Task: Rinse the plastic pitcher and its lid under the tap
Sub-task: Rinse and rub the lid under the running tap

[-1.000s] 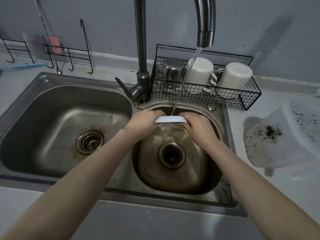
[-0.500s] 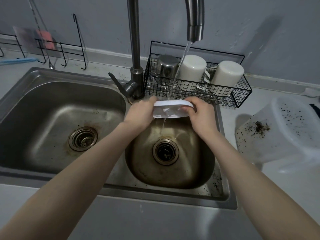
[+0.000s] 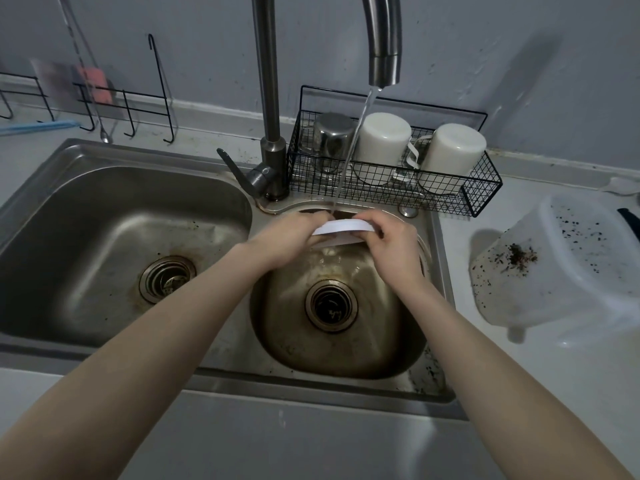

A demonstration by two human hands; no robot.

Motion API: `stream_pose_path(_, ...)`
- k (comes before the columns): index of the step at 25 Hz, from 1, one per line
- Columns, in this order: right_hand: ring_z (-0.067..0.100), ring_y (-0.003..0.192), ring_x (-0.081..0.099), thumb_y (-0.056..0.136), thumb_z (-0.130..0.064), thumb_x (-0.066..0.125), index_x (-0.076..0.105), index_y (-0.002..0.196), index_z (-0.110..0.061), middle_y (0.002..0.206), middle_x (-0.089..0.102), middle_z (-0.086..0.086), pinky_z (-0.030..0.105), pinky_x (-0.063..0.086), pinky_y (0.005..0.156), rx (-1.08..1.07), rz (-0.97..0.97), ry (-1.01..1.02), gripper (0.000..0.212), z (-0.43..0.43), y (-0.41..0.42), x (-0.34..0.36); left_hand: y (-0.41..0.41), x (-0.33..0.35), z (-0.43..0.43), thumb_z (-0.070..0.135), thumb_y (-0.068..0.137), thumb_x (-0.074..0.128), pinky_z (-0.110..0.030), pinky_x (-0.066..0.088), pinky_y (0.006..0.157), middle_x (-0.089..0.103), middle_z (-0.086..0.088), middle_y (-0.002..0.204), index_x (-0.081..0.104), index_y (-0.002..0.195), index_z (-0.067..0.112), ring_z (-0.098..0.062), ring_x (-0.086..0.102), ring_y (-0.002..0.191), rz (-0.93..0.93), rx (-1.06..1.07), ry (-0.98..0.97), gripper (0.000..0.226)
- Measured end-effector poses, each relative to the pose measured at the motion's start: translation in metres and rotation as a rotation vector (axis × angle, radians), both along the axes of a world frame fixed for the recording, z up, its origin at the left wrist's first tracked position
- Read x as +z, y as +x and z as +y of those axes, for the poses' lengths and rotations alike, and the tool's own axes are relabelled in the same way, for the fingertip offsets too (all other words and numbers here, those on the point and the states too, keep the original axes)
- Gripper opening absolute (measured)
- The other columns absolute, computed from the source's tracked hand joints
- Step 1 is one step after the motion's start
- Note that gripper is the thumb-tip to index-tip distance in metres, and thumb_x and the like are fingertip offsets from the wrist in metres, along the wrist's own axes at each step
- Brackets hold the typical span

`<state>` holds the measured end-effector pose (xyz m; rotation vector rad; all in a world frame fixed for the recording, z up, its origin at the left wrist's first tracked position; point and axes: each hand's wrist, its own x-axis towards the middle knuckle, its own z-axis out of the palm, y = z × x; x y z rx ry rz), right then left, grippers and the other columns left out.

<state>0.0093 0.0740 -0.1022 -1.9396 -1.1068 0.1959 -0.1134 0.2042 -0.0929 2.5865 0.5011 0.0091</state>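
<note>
White lid, one, gripped by left hand and right hand; one pitcher; two cups.

Double sink: larger left basin, smaller right basin, tap at the back between them with its spout over the right basin, wire rack on the counter behind the left basin. Wire basket sits behind the right basin, just right of the tap, holding a steel cup at its left end and two mugs to the right of it. Lid is over the back of the right basin under the water stream, left hand gripping its left edge and right hand its right edge; pitcher lies on the counter right of the sink, well apart from the lid.
</note>
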Motion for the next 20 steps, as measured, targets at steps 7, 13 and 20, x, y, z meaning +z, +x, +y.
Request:
stream_pose_path(7, 0.027, 0.098, 0.057, 0.090, -0.020, 0.052, 0.051, 0.110, -0.011, 0.106, 0.063, 0.008, 0.037, 0.039, 0.084, 0.214, -0.557, -0.526, 0.022, 0.012, -0.009, -0.006, 0.011, 0.001, -0.016, 0.010, 0.091, 0.045, -0.037, 0.043, 0.076, 0.060, -0.010, 0.116, 0.048, 0.110, 0.010, -0.029, 0.057, 0.105, 0.124, -0.033, 0.389, 0.019)
stream_pose_path(13, 0.018, 0.075, 0.054, 0.087, -0.022, 0.058, 0.062, 0.098, -0.014, 0.081, 0.063, 0.001, 0.027, 0.032, 0.059, 0.260, -0.141, -0.405, 0.014, 0.005, 0.020, 0.001, 0.001, 0.002, 0.000, 0.005, 0.088, 0.044, -0.037, 0.041, 0.074, 0.064, -0.012, 0.105, 0.055, 0.102, 0.010, -0.032, 0.059, 0.096, 0.056, 0.047, 0.285, 0.018)
stream_pose_path(20, 0.007, 0.076, 0.058, 0.082, -0.005, 0.062, 0.069, 0.094, -0.011, 0.084, 0.065, -0.005, 0.016, 0.043, 0.070, 0.055, 0.111, -0.043, 0.016, 0.000, 0.025, 0.003, -0.005, 0.006, 0.001, 0.001, 0.086, 0.052, -0.017, 0.033, 0.072, 0.068, -0.010, 0.108, 0.064, 0.111, 0.009, -0.024, 0.059, 0.101, -0.304, 0.103, -0.105, 0.029)
